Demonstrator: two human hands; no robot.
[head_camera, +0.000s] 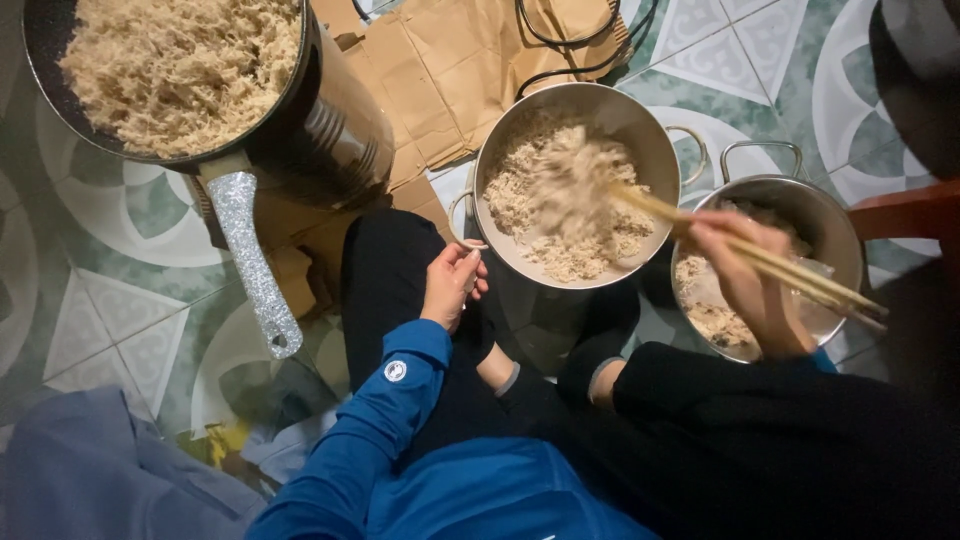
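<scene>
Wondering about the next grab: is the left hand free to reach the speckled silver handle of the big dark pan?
Probably not yet: the left hand grips the steel pot's rim; nothing blocks the handle.

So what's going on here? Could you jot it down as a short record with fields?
Setting: person seated on tiled floor, cardboard under the pots
Left hand: grips the handle of the middle pot
Right hand: holds chopsticks, lifting a blurred clump of shreds
Middle pot: pale shredded food
Right pot: less of the same
Pan: heaped with shreds, speckled handle
</scene>
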